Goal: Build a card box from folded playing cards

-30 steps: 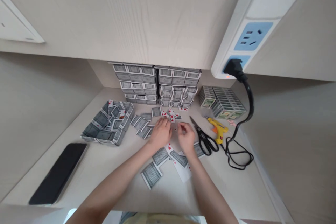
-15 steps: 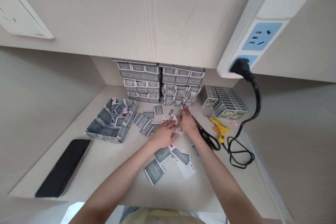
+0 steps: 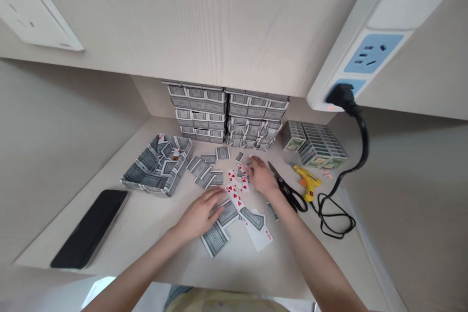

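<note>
My left hand is open, its fingers reaching toward several loose playing cards at the middle of the desk. Beside its thumb lies a patterned card back, and just past the fingertips is a heart card lying face up. My right hand rests low over the desk with its fingers apart, beside small face-up heart cards. A bit of another card shows at its fingertips. Black-handled scissors lie right of that hand. Further left are overlapping face-down cards.
A box made of folded cards stands at left, card pieces inside. Stacked card boxes line the back. Wrapped card packs, a yellow glue gun and its black cable are at right; a black phone is front left.
My left hand has drawn back left and toward me, uncovering the heart cards. My right hand stays nearly in place. The view has shifted slightly.
</note>
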Available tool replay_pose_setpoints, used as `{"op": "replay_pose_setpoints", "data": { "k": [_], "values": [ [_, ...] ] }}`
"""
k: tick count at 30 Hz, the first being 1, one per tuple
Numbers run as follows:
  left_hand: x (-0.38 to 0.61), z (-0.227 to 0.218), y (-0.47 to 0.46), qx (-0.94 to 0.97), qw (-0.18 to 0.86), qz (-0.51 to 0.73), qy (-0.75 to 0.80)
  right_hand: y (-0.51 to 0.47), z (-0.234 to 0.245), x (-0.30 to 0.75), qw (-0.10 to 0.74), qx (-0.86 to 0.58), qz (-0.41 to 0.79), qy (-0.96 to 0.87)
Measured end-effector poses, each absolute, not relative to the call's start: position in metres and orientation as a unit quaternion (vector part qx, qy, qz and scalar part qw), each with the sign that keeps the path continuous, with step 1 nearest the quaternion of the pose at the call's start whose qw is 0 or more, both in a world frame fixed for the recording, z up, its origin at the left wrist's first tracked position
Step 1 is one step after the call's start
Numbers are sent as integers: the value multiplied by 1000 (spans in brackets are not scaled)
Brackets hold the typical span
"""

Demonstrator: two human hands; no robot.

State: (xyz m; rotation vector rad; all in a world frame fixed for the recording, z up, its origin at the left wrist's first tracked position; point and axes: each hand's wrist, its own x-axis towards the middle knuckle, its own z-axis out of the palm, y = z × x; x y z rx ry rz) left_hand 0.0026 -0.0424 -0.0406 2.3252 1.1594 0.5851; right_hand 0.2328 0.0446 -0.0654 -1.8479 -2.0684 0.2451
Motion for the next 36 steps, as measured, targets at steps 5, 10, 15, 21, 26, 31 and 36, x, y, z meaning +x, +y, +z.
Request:
{"op": "replay_pose_setpoints", "data": {
  "k": [5, 10, 15, 21, 26, 31, 36],
  "values": [
    [-4, -44, -65, 841, 232, 191, 449, 12, -56, 224, 238, -628, 120, -731],
    [1, -49, -76, 844, 230, 156, 459, -10, -58, 239, 341, -608, 201, -688],
    [3, -60, -70, 807, 211, 199, 514, -55, -62, 243, 348, -587, 213, -699],
    [4, -55, -77, 836, 164, 197, 485, -112, -68, 225, 297, -576, 154, -746],
    [7, -59, -71, 808, 118, 206, 539, -119, -80, 220, 333, -587, 134, -726],
    [18, -54, -63, 772, 43, 205, 600, -118, -82, 222, 369, -603, 151, -691],
    [37, -43, -61, 847, 41, 180, 498, -120, -82, 225, 409, -639, 150, -634]
  ]
}}
